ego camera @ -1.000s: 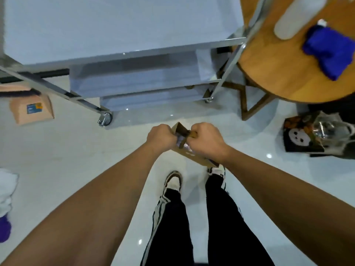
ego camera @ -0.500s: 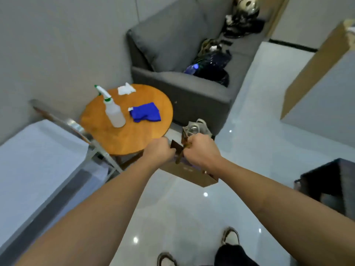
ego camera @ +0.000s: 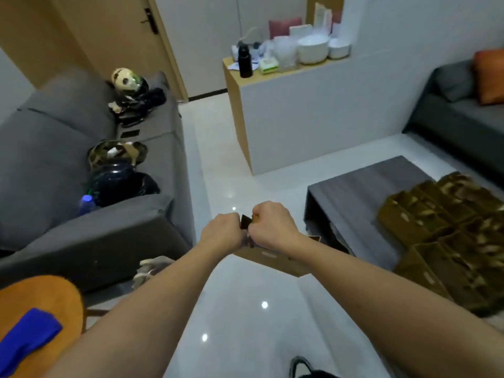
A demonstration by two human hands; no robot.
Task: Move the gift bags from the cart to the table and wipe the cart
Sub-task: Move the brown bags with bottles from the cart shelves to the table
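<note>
A brown paper gift bag (ego camera: 275, 259) hangs in front of me over the white floor. My left hand (ego camera: 223, 232) and my right hand (ego camera: 272, 225) both grip its top edge, fists close together. To the right stands a dark low table (ego camera: 354, 192), and several more brown gift bags (ego camera: 447, 236) sit packed in rows on its right part. The cart is out of view.
A grey sofa (ego camera: 81, 214) with helmets and dark bags runs along the left. A round wooden table (ego camera: 46, 296) with a blue cloth (ego camera: 24, 339) is at the lower left. A white counter (ego camera: 313, 105) with bowls stands ahead, and a second sofa (ego camera: 463, 110) at far right.
My view has swung right, from the cart and round table to the sofa, counter and low table. Both hands keep holding the same bag in front of me.
</note>
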